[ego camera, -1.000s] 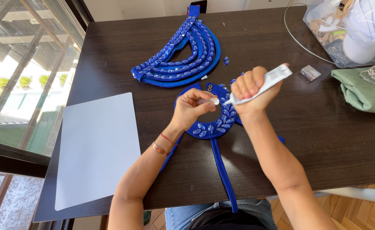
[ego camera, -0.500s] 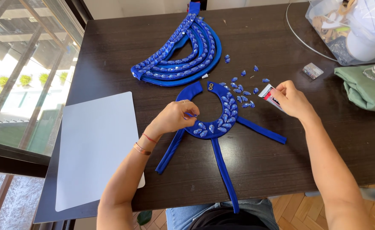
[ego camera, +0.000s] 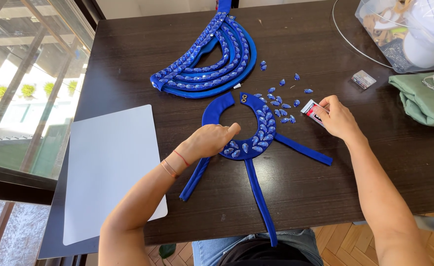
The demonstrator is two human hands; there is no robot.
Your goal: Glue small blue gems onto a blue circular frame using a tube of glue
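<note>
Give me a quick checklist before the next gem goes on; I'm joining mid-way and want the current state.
1. Left hand steadies the blue collar piece: ok, it rests on the lower curve.
2. Right hand has the glue tube: ok, fingers on it at the table.
3. Tube cap off: cannot tell.
4. Loose blue gems within reach: ok, scattered beside the collar.
5. Finished blue beaded piece out of the way: ok, apart, farther up the table.

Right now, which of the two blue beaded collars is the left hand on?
The smaller collar nearest the person, the one with long straps. The left hand rests on its inner edge. The bigger layered collar lies untouched farther up the table.
</note>
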